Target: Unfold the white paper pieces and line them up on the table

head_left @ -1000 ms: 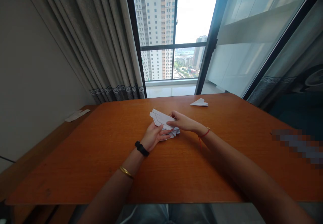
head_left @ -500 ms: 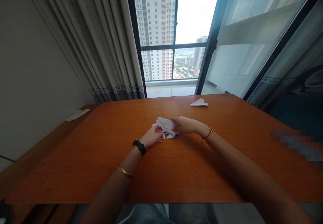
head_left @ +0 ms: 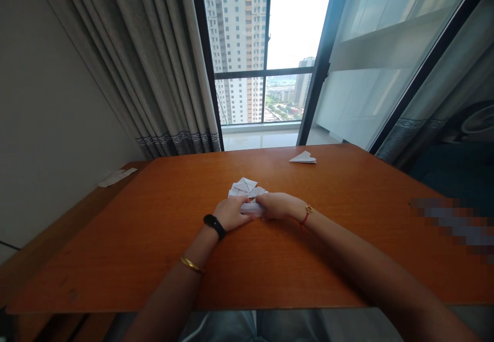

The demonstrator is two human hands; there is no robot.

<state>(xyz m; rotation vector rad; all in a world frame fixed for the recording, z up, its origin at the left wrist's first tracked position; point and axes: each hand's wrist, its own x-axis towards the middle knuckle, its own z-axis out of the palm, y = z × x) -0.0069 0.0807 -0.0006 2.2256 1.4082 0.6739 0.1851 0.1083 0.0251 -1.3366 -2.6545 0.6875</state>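
Head view: from where I stand, the folded white paper (head_left: 244, 186) is near the middle of the table (head_left: 285, 275), its blurred strip (head_left: 251, 208) toward the table's near edge. Both hands are clamped on that strip, the left hand (head_left: 232, 213) at the end toward the table's left side, the right hand (head_left: 279, 206) at the other. Uneven thumb pressure could, I'd judge, set a crooked crease; tugging outward could tear a fold. Flaps toward the table's far edge, seemingly unpinned, might shift. A pointed paper piece (head_left: 303, 157) lies by that edge, probably safe from a knock.
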